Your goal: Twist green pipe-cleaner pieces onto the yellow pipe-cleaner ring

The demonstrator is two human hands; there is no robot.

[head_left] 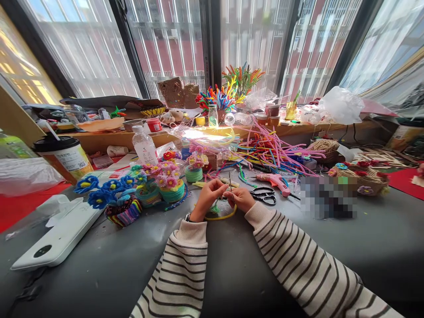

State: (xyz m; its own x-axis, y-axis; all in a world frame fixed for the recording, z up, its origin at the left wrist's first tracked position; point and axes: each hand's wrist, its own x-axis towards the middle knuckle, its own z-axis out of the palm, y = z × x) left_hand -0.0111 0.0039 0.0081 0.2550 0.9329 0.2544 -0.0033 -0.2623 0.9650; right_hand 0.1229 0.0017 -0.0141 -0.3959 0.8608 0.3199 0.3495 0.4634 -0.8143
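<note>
My left hand [209,198] and my right hand [241,198] meet above the middle of the grey table [232,265], fingers pinched together. Between the fingertips a thin dark piece [229,178] points upward; its lower part is hidden by the fingers. Which hand bears it is hard to tell. Just below the hands lies a yellow pipe cleaner [222,217], curved, with a small green fuzzy piece [215,208] beside it. Black-handled scissors [264,195] rest right of my right hand, with a pink glue gun [275,182] behind them.
Pots of fuzzy flowers [167,181] and a blue-flowered pot [122,212] stand left. A white device [59,238] lies farther left near a cup [66,157]. Pink pipe cleaners [274,148] are heaped behind. A twine-wrapped planter [361,179] is at right; a person's fingertips show at the right edge.
</note>
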